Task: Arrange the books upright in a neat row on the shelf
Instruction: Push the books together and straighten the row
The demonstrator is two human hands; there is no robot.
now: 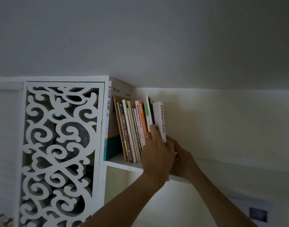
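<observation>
Several books (137,128) stand in a row on a white shelf (120,163), leaning slightly to the left. A tall workbook (111,122) stands at the row's left end against the cabinet. At the right end is a thick white book (160,118), upright. My left hand (155,154), with a ring on one finger, presses its fingers on that book's spine and left side. My right hand (179,154) reaches in behind and holds the book's lower right side. The book's bottom edge is hidden by my hands.
A white cabinet door with a cut-out scroll pattern (60,153) stands left of the shelf. The shelf runs on bare to the right of the white book, against a pale wall (222,128). The ceiling is close above. The light is dim.
</observation>
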